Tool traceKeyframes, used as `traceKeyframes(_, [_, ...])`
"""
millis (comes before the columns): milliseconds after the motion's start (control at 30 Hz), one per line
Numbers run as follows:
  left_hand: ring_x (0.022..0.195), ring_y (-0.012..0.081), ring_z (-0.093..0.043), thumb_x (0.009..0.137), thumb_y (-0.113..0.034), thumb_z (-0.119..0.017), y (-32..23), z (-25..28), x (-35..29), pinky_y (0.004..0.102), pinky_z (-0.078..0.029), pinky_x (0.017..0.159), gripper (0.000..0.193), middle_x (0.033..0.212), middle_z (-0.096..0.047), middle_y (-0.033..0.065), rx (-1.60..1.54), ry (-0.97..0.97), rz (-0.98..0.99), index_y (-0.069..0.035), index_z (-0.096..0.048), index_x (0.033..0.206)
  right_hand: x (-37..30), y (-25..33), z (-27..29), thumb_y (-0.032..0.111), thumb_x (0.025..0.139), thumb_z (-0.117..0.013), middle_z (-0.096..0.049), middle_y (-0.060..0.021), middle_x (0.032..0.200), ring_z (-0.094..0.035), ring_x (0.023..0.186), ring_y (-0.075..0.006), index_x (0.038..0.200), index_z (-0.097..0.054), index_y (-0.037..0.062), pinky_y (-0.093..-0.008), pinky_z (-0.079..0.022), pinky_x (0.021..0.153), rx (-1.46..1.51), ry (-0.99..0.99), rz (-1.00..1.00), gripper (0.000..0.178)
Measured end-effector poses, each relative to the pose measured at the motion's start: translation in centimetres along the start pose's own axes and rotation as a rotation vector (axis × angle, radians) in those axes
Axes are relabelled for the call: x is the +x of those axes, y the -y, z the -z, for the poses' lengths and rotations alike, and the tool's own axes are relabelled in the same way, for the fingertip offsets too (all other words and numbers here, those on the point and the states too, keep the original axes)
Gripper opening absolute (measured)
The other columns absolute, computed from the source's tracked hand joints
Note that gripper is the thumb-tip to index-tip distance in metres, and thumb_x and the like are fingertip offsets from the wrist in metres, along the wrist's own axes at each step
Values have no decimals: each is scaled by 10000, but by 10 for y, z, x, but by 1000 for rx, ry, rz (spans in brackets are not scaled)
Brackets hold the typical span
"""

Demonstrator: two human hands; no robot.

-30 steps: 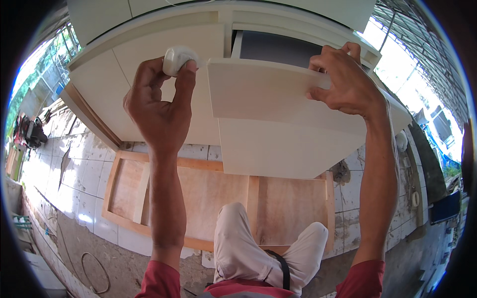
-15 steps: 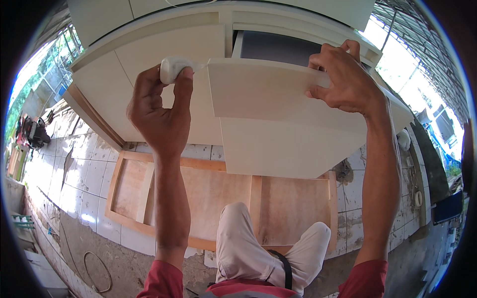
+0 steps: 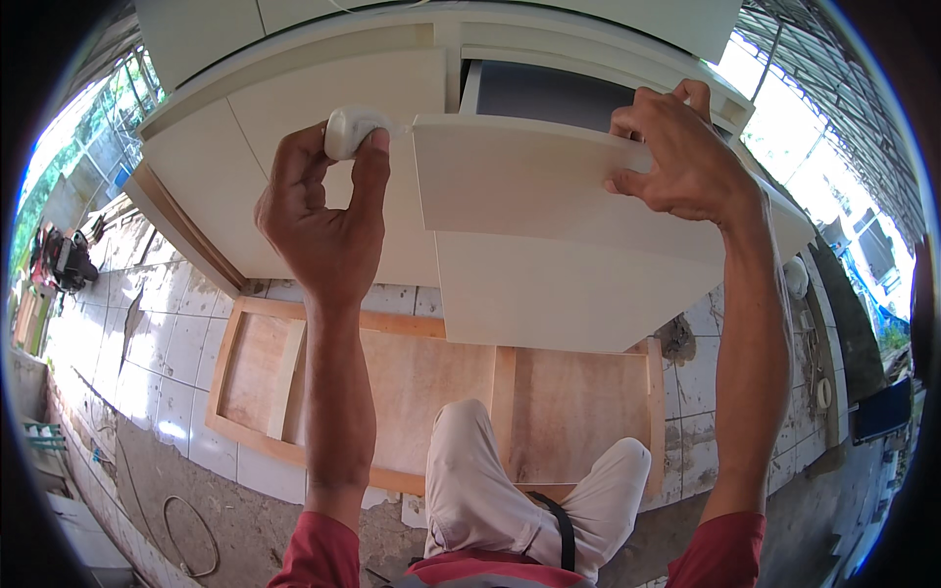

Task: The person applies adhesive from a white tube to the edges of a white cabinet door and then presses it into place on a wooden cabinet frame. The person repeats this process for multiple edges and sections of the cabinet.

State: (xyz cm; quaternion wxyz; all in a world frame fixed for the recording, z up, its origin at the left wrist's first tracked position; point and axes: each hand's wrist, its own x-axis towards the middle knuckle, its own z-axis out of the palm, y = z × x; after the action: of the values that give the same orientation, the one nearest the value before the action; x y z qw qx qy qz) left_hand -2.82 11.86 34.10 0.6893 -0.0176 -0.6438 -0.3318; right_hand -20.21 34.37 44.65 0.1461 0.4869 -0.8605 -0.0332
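Note:
A small white squeeze bottle [image 3: 349, 131] with a pale, see-through tip is pinched between the thumb and fingers of my left hand [image 3: 328, 220]. Its tip points right, close to the left end of the pulled-out drawer's front panel [image 3: 520, 176]. My right hand [image 3: 681, 162] grips the top edge of that cream panel near its right part, thumb on the outer face and fingers over the top. Behind the panel the drawer's dark grey inside [image 3: 544, 95] shows in part. A second cream drawer front [image 3: 578, 289] stands out below it.
The cream cabinet [image 3: 323, 88] spans the far side. On the broken white floor tiles [image 3: 186, 353] lies a wooden-framed panel [image 3: 421, 392], in front of my knees. A looped cable [image 3: 201, 524] is at lower left, a tape roll [image 3: 823, 393] at right, and a dark tool [image 3: 74, 260] far left.
My left hand has shifted slightly to the right with the bottle, which is turned a little. My right hand and the drawer front look unchanged.

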Motion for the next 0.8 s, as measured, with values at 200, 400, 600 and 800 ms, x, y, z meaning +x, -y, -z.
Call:
traceKeyframes(200, [870,119,-696,883,-13,-770,-2,0,2,255,-572,812,165,904,-714,76,11,4,-7,39,-662,996,1,1,2,277,625,-920,-601,-99,855,-572,913,-274,839,-647,33,-430,-243,1041,4,11,-1,424])
traceKeyframes(400, [872,115,-687,880,-10,-768,-2,2,1,250,-559,803,171,907,-711,81,14,15,-1,43,-654,995,2,-1,0,279,620,-918,-593,-101,871,-570,922,-272,852,-630,36,-429,-249,1033,-1,-12,19,442])
traceKeyframes(600, [845,116,-688,882,-24,-770,-4,3,-3,256,-560,794,173,874,-712,85,79,45,11,43,-652,991,2,-2,0,271,619,-910,-581,-104,862,-555,901,-270,829,-605,28,-431,-241,1025,-17,16,-2,443])
traceKeyframes(800, [841,123,-697,876,-18,-768,-5,-1,6,260,-563,793,153,868,-717,82,81,41,-54,36,-657,966,-1,-15,-20,140,612,-841,-440,-156,608,-468,672,-311,583,-450,20,-411,-248,882,82,-309,185,410])
